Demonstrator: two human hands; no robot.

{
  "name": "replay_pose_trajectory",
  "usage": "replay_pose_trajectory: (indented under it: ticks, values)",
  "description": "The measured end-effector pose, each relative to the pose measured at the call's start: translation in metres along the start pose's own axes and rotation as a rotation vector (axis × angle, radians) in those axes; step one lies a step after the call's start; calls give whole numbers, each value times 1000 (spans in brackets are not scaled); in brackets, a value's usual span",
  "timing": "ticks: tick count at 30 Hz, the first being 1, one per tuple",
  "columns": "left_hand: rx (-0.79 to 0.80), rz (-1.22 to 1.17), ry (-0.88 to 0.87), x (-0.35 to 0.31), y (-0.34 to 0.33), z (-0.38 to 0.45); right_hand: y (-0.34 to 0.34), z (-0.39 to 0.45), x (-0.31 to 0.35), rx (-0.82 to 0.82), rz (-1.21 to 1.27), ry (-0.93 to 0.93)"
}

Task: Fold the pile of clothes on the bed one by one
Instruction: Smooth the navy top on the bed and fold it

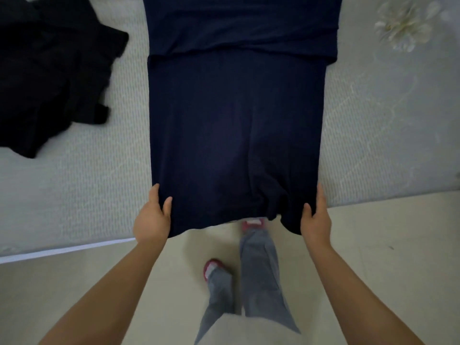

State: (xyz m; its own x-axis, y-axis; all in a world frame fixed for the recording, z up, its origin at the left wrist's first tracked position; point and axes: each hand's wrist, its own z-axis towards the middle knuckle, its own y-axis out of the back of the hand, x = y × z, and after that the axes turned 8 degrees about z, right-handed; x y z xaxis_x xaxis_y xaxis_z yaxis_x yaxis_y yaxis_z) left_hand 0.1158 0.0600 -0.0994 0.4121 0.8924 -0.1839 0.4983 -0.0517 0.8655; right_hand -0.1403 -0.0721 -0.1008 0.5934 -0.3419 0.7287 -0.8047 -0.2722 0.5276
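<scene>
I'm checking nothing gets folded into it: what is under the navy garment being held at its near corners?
Under the navy garment, only the pale bed cover shows around its edges, and the floor below its overhanging hem. Anything beneath its middle is covered. The black pile lies apart.

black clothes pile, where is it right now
In the head view the black clothes pile lies on the bed at upper left, left of the navy garment and apart from it.

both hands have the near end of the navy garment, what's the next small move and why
Probably lift that near end and carry it forward over the far part to halve the length. The left hand and right hand pinch the near corners of the navy garment, which lies long and narrow, with its near end hanging off the bed.
</scene>
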Motion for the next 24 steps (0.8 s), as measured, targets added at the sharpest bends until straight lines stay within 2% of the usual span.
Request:
replay_pose_trajectory:
  ticks: [5,8,11,18,24]
  values:
    - [-13,79,-49,26,14,10,44,12,-9,-99,-187,189]
    - [11,105,-56,41,21,10,67,16,-21,29,-342,217]
    - [94,75,-101,46,22,0,75,13,-27,84,-446,145]
    - [180,-45,-48,49,26,-36,77,-20,-20,66,-259,32]
    - [259,-116,-24,87,47,-91,89,-82,-35,100,-182,-91]
